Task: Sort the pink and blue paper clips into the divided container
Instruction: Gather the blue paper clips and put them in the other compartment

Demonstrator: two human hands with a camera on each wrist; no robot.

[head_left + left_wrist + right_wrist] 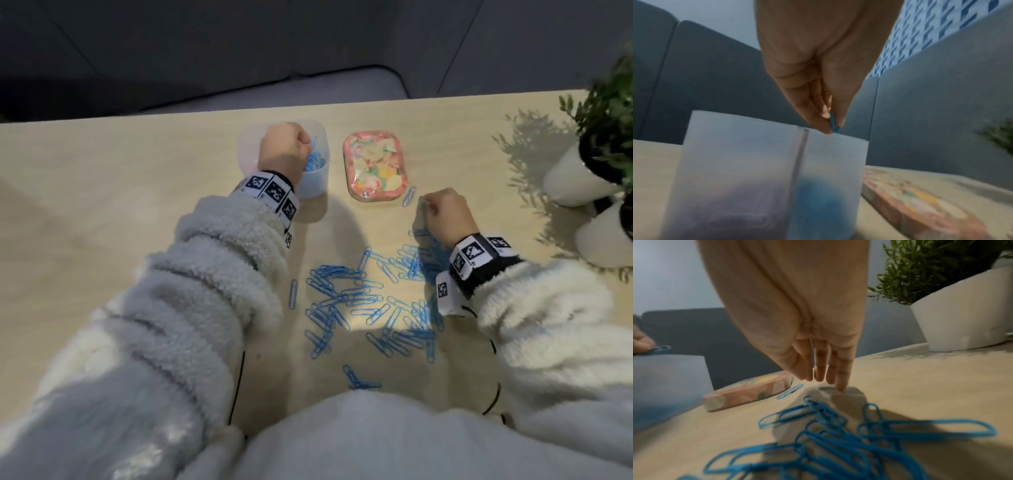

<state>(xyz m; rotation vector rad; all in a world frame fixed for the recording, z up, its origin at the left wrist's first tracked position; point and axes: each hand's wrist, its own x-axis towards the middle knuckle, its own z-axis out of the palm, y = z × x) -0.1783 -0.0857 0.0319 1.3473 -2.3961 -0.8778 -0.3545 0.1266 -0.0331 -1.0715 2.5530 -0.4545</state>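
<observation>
Nearest the head camera is the person's fleecy white clothing, and just beyond it the loose pile of blue paper clips (373,308) lies scattered across the near middle of the pale wooden counter (137,164). A single stray clip (409,196) sits farther off, just beside the right near corner of the floral tin (376,163).

The left hand (283,148) is held over the divided container (310,185), a frosted translucent tub at the far left of the scene. Its grip pinches one blue clip (833,122) between thumb and fingertips, right above the rim of the right-hand compartment. Through the frosted wall a blue mass shows in that compartment, and a dim pinkish one in the compartment to its left (the wrist view is blurred, so no single clip can be made out inside).

The right hand (445,214) is at the far right edge of the pile. In the right wrist view its fingers (840,369) point straight down, close together, and hold nothing; the longest fingertip is at or just above the bare counter beyond the clips, and I cannot tell whether it touches.

Two white pots with green plants (582,174) stand at the far right.
</observation>
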